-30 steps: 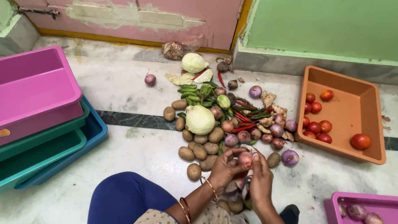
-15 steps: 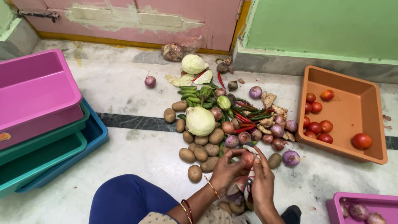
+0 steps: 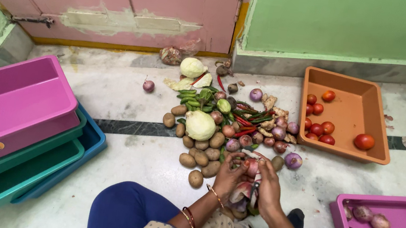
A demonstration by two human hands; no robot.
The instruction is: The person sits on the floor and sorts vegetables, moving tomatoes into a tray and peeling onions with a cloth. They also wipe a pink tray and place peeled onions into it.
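Right now both hands, the left hand (image 3: 229,173) and the right hand (image 3: 267,184), are close together and clamped on one small red onion (image 3: 252,166), held just above the floor (image 3: 130,162) at the near edge of the vegetable pile (image 3: 228,122).

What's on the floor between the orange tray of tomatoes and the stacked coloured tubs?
In the head view, a vegetable heap lies between the orange tray and the stacked tubs.
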